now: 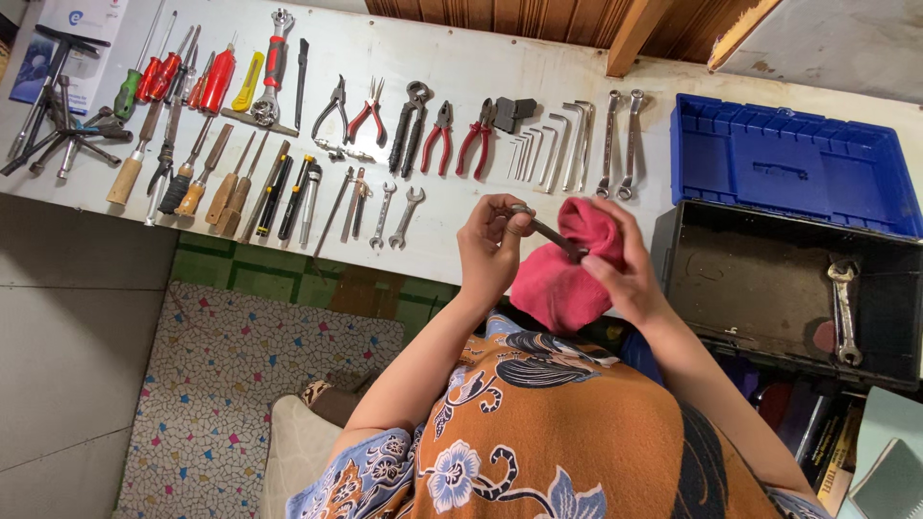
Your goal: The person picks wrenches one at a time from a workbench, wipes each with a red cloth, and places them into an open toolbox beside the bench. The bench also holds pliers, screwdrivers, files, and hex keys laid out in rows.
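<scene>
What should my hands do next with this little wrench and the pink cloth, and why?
Probably slide the pink cloth further along the small wrench. The left hand pinches one end, the right hand wraps the cloth over the other, and the middle of the shaft shows bare between them.

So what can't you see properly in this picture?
- Head view: the slim metal tool runs from the left hand into the pink cloth; its far end is wrapped, so its kind is unclear.
- The right hand has its fingers partly buried in the cloth.
- Stacked items under the black toolbox are cut off by the edge.
- The small hex keys are too tiny to tell apart.
</scene>
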